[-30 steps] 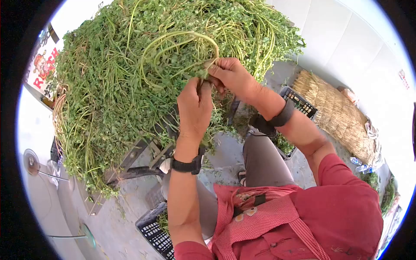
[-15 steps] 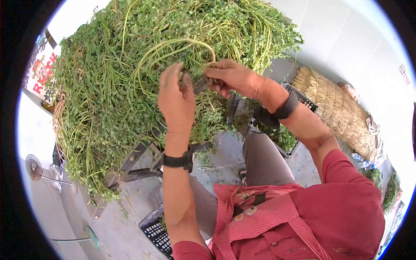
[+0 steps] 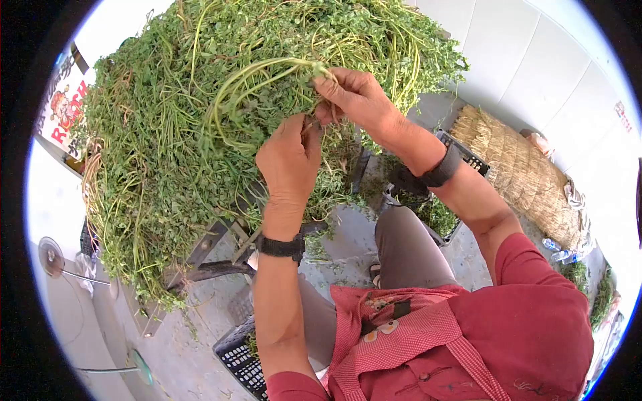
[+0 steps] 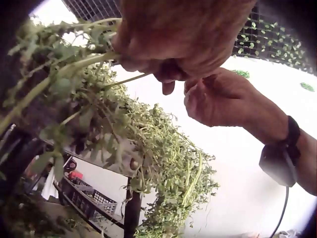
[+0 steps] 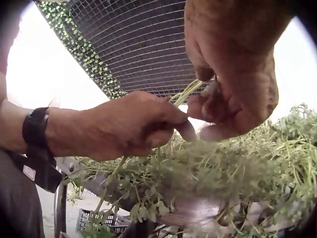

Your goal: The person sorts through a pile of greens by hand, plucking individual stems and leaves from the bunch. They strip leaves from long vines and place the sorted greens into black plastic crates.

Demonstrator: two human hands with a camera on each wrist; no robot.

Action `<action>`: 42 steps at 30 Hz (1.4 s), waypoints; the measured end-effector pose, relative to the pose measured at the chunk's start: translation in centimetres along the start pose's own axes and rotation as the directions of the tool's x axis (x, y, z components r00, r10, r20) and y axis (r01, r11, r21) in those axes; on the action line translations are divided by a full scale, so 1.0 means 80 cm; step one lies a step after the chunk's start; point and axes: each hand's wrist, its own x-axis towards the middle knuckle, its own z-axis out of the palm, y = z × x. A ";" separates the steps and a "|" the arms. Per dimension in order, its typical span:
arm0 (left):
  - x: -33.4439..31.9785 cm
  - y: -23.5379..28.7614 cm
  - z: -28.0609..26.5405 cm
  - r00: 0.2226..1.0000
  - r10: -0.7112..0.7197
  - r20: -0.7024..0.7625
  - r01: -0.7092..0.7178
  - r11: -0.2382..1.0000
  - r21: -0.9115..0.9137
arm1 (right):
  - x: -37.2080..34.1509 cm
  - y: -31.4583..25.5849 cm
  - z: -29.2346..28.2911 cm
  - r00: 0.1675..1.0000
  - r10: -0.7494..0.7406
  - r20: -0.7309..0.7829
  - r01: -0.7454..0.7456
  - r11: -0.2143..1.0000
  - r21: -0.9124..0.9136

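Note:
Long green stems [image 3: 267,65] arch out from the right hand [image 3: 361,100], which pinches their ends between thumb and fingers. Just below and to its left, the left hand [image 3: 289,159] has its fingers curled at the lower part of the same stems. In the right wrist view the left hand [image 5: 129,124] grips stems, with leaves hanging beneath it, and its fingertips nearly meet those of the right hand [image 5: 237,74]. Behind both hands rises a big heap of leafy green plants [image 3: 167,134].
The heap rests on a dark metal frame [image 3: 207,240]. Black crates stand on the floor, one lower left [image 3: 242,357] and one behind the right forearm [image 3: 468,152]. A rolled straw mat [image 3: 515,174] lies along the right wall, near plastic bottles [image 3: 560,252].
The left hand moved away from the right, opening somewhat, then came back beside it with fingers curled. The right hand has risen slightly, and the arched stems have shifted with it.

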 end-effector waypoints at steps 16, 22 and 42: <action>-0.037 0.032 -0.008 0.838 -0.273 0.472 0.389 0.906 -0.165 | 0.023 0.014 0.020 0.988 0.046 -0.149 0.009 0.937 0.350; -0.029 0.013 -0.051 0.811 -0.449 0.375 0.585 0.648 -0.489 | 0.020 0.013 0.013 0.972 0.201 -0.125 -0.147 0.927 0.344; -0.007 0.005 -0.056 0.966 -0.085 -0.244 0.085 0.996 -0.013 | -0.031 -0.004 0.035 0.976 0.164 0.144 -0.179 0.979 0.094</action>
